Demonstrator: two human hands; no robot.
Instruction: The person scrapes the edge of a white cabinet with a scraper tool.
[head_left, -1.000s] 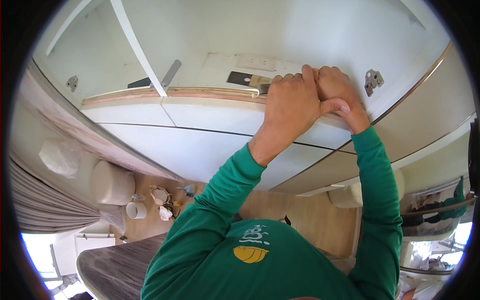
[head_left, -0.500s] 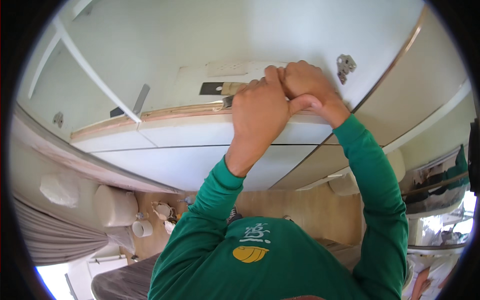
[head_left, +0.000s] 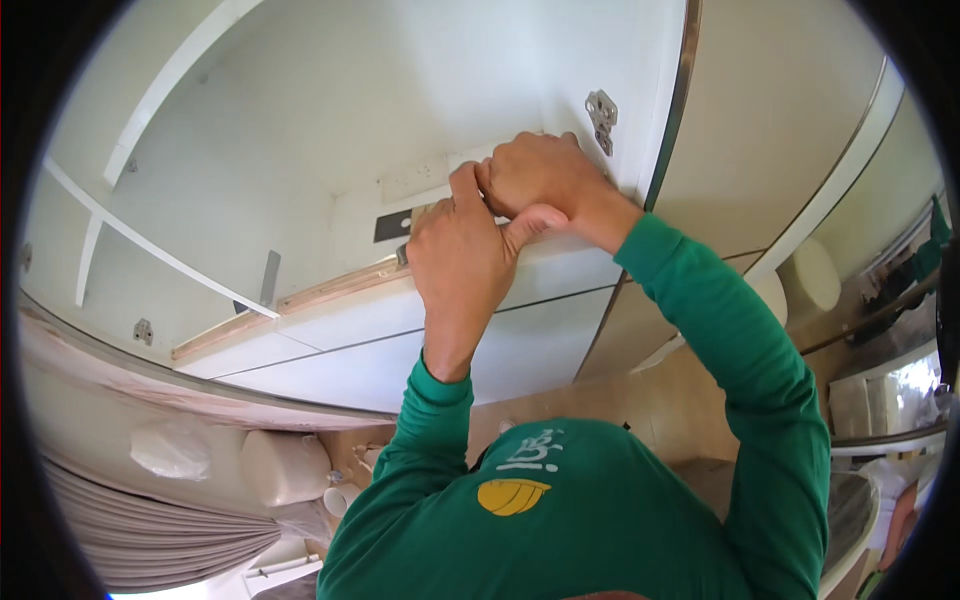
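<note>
My left hand is closed over the front edge of a white cabinet. A small dark metal end pokes out beside its knuckles; the rest of that piece is hidden under the hand. My right hand is closed just beyond it, the two hands touching, and its fingers are hidden. A strip of raw wood runs along the cabinet's front edge, left of my hands. Close behind the left hand, a flat dark plate with a round hole lies on the cabinet bottom, next to a tan part.
A metal hinge is fixed on the right inner wall. Toward the left stands a grey metal strip beside a thin white divider. Below are a beige round stool, a white bucket and a grey curtain.
The view has shifted and turned, so the cabinet and hands appear farther left. Both hands keep the same closed pose at the wood edge.
</note>
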